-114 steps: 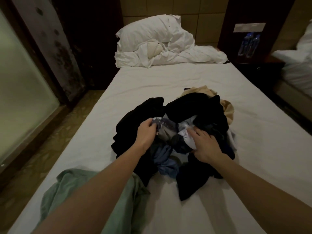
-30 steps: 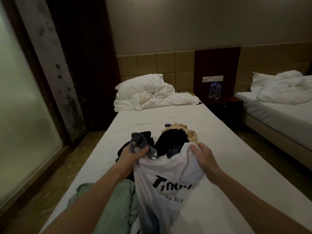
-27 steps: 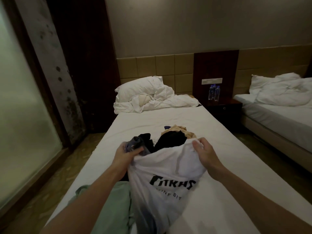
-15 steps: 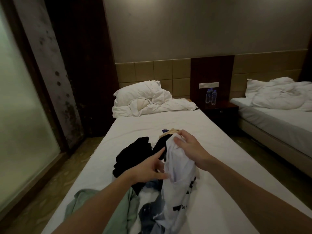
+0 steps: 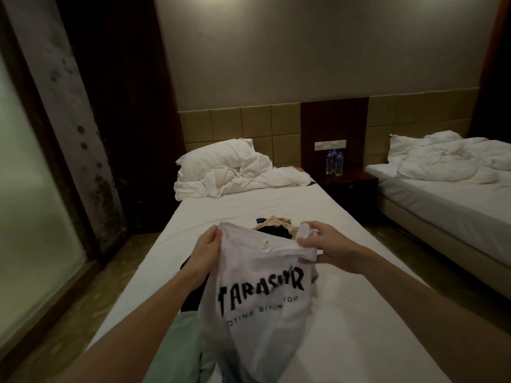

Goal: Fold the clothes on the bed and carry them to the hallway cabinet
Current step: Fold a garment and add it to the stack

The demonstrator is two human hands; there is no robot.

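The bed (image 5: 318, 214) wears a white sheet. At its head lie a pillow (image 5: 218, 158) and a crumpled duvet (image 5: 257, 181). Mid-bed sits a pile of dark and tan clothes (image 5: 273, 228); a green garment (image 5: 185, 344) lies at the near edge.

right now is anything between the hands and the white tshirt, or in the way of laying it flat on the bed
Nothing between them: left hand and right hand already grip the white t-shirt. The dark clothes pile lies right behind it, but bare sheet shows to the right.
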